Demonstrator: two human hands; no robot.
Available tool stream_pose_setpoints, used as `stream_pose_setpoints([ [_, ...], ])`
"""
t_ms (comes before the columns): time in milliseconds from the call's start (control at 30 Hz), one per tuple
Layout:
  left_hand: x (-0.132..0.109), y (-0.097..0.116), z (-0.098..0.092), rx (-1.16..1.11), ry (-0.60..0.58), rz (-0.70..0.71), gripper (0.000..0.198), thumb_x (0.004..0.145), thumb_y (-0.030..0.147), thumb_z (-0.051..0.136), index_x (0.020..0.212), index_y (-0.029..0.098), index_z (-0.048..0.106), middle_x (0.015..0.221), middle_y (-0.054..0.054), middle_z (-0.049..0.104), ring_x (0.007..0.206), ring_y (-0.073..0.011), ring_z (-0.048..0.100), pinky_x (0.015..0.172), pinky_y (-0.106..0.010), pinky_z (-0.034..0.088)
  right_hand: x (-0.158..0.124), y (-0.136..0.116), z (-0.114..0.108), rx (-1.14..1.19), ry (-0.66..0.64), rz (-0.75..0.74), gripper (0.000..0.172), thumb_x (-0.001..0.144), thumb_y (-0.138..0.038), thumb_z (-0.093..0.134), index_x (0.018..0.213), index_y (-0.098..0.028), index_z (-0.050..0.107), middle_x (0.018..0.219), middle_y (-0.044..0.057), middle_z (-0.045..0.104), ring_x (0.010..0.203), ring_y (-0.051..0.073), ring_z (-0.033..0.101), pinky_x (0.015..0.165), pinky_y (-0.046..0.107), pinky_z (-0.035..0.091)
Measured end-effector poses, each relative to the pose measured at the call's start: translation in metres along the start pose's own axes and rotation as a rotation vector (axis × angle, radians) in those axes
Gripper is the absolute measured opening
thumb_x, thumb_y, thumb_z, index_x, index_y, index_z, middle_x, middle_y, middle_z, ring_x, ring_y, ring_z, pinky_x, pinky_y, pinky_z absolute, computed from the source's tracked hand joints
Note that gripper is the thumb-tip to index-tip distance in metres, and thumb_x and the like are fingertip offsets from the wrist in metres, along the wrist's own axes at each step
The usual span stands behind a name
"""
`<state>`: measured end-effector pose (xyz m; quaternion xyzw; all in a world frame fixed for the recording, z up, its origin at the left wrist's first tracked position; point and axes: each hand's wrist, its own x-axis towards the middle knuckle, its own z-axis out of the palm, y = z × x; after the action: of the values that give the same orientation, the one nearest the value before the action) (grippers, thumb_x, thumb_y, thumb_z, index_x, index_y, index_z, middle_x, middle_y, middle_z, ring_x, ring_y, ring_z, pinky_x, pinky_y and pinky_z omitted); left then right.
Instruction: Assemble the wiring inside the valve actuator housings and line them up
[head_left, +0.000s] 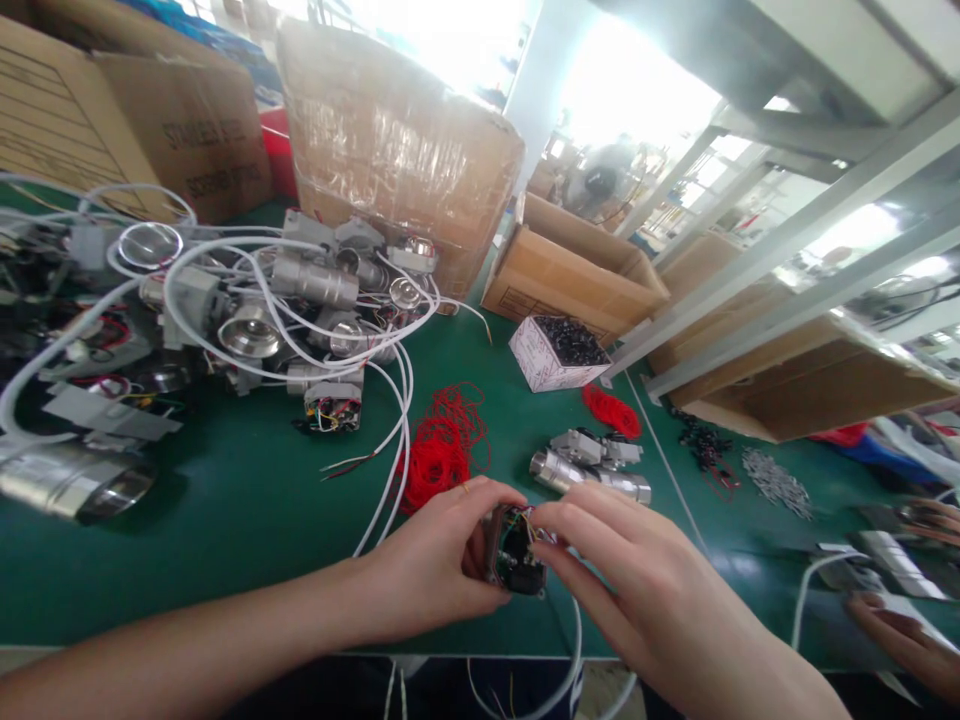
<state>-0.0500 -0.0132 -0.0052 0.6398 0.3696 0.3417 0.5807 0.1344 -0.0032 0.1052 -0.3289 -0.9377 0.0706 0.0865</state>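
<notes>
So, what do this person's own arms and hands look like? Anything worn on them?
Both are ordinary human hands without gloves. The left hand wears a thin, gold-looking ring; no ring shows on the right hand. The visible left forearm and right forearm have no sleeves, and I can't make out any markings.

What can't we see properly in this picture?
In the head view:
Back of the open housing: hidden by its front.
Ends of its thin wires: too small, partly behind the right hand.
Some fingers of the left hand: behind the housing.
Beyond a co-worker's hand: cut off, right edge.
</notes>
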Motion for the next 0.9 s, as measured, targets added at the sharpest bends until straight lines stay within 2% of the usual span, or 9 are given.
stream_pose_setpoints([
  [100, 0.0, -0.002, 0.0, -0.02, -0.004, -0.002, 0.061, 0.068, 0.01, 0.079, 0.124, 0.025, 0.06, 0.109, -0.002, 0.062, 0.077, -0.0144, 0.065, 0.059, -0.021, 0.051, -0.004, -0.001, 0.003, 0.063, -0.027, -0.048, 0.032, 0.1, -0.002, 0.04, 0.094, -0.015, 0.068, 0.085, 0.007, 0.067, 0.073, 0.017, 0.061, 0.063, 0.026, 0.051],
  [267, 0.001, -0.001, 0.0, -0.027, 0.004, -0.018, 0.063, 0.067, 0.007, 0.078, 0.124, 0.025, 0.059, 0.107, -0.001, 0.06, 0.072, -0.0121, 0.063, 0.058, -0.021, 0.051, 0.002, -0.004, 0.01, -0.067, -0.088, -0.067, 0.027, 0.09, 0.006, 0.051, 0.081, -0.015, 0.065, 0.082, 0.006, 0.067, 0.069, 0.018, 0.058, 0.058, 0.028, 0.048],
  [433, 0.002, 0.002, -0.001, -0.015, -0.001, -0.017, 0.062, 0.066, 0.004, 0.074, 0.123, 0.023, 0.06, 0.106, -0.002, 0.063, 0.075, -0.014, 0.064, 0.058, -0.021, 0.05, 0.011, -0.009, 0.006, -0.183, -0.154, -0.153, 0.019, 0.089, 0.002, 0.06, 0.081, -0.014, 0.066, 0.081, 0.006, 0.067, 0.067, 0.018, 0.057, 0.061, 0.032, 0.049],
  [600, 0.002, 0.003, -0.001, -0.023, 0.006, -0.016, 0.061, 0.064, 0.005, 0.074, 0.121, 0.023, 0.062, 0.105, -0.002, 0.064, 0.082, -0.0184, 0.065, 0.064, -0.024, 0.052, 0.013, -0.012, 0.008, -0.216, -0.199, -0.134, 0.017, 0.089, 0.0, 0.061, 0.082, -0.014, 0.065, 0.081, 0.006, 0.067, 0.067, 0.018, 0.057, 0.061, 0.032, 0.048],
  [800, 0.003, 0.005, -0.002, -0.023, 0.006, -0.037, 0.061, 0.065, 0.005, 0.074, 0.122, 0.023, 0.061, 0.103, -0.002, 0.064, 0.074, -0.0154, 0.064, 0.059, -0.022, 0.049, 0.014, -0.012, 0.013, -0.272, -0.237, -0.142, 0.012, 0.085, -0.002, 0.067, 0.082, -0.014, 0.066, 0.082, 0.006, 0.068, 0.069, 0.02, 0.058, 0.061, 0.033, 0.049],
  [900, 0.003, 0.005, -0.002, -0.04, 0.008, -0.066, 0.061, 0.065, 0.007, 0.076, 0.122, 0.022, 0.06, 0.101, -0.001, 0.063, 0.067, -0.0126, 0.062, 0.055, -0.021, 0.048, 0.01, -0.004, 0.006, -0.234, -0.183, -0.143, 0.014, 0.088, -0.002, 0.066, 0.081, -0.014, 0.065, 0.078, 0.005, 0.065, 0.068, 0.02, 0.058, 0.06, 0.032, 0.048],
])
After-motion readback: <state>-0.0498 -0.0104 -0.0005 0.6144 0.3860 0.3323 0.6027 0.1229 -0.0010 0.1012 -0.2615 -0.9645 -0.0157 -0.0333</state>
